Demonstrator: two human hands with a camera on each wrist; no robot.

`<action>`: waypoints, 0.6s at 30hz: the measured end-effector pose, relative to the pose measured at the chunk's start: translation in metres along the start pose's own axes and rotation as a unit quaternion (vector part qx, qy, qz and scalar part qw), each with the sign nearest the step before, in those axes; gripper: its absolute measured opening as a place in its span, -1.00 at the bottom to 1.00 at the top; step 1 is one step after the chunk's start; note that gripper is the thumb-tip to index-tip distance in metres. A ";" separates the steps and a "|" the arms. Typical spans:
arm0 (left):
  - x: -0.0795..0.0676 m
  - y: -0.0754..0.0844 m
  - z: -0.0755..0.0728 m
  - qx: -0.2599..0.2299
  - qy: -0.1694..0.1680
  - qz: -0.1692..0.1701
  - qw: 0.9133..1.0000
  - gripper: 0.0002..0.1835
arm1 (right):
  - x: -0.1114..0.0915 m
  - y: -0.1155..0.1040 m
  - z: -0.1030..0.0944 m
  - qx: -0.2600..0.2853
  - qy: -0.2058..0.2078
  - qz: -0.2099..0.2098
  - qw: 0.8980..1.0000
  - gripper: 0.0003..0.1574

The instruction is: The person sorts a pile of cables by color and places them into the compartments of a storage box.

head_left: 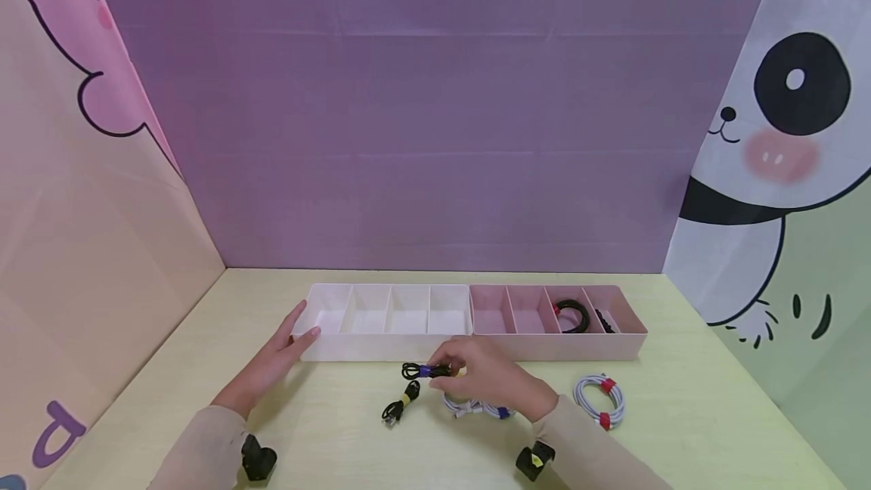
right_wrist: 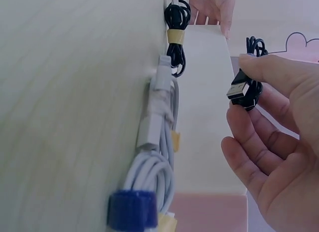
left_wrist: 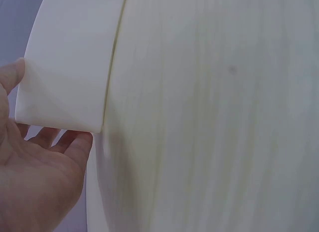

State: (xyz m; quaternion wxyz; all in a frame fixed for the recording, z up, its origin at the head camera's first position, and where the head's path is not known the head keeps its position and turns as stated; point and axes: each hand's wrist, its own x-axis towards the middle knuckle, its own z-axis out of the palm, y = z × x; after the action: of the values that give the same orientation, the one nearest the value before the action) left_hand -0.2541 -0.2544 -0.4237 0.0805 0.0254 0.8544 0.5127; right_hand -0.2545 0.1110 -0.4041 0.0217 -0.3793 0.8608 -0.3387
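My right hand (head_left: 490,375) pinches a bundled black USB cable (head_left: 412,370) between thumb and fingers, just in front of the white divided box (head_left: 381,348). Its metal plug shows in the right wrist view. My left hand (head_left: 274,363) rests against that box's left end, thumb at the upper front edge and fingers along the end wall. Below the held bundle lies another black cable (head_left: 393,410) with a yellow tie. A white cable (right_wrist: 158,167) with a blue tie lies under my right hand, partly hidden by it in the head view.
A pink divided box (head_left: 578,348) adjoins the white one on the right. It holds a black cable coil (head_left: 583,314) and, in its rightmost compartment, a partly hidden black item (head_left: 604,322). A pale grey cable coil (head_left: 618,401) with red ties lies at the right. A purple backdrop (head_left: 435,134) stands behind.
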 end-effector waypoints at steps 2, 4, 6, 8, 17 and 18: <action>0.000 0.000 0.000 -0.001 -0.001 0.000 1.000 -0.07 | -0.001 -0.001 -0.002 0.006 0.000 0.004 1.000 -0.78; 0.000 -0.001 0.000 -0.001 0.000 0.001 1.000 -0.07 | -0.003 -0.001 -0.003 0.008 0.002 0.004 1.000 -0.78; 0.000 0.000 0.000 -0.004 0.000 0.002 1.000 -0.08 | -0.004 0.000 -0.005 0.005 0.006 0.004 1.000 -0.80; 0.000 0.000 0.000 -0.006 0.000 0.003 1.000 -0.08 | -0.005 0.001 -0.006 0.000 0.011 0.000 1.000 -0.81; 0.002 0.000 0.000 -0.006 -0.002 0.003 1.000 -0.08 | -0.014 0.006 -0.015 -0.004 0.020 0.002 1.000 -0.83; 0.002 0.000 0.000 -0.004 -0.002 0.004 1.000 -0.07 | -0.015 0.006 -0.016 -0.005 0.021 0.004 1.000 -0.83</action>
State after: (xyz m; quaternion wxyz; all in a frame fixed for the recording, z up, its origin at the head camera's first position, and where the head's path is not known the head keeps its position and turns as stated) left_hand -0.2560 -0.2542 -0.4236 0.0806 0.0298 0.8521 0.5163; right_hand -0.2523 0.1332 -0.3989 0.0027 -0.3687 0.8642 -0.3422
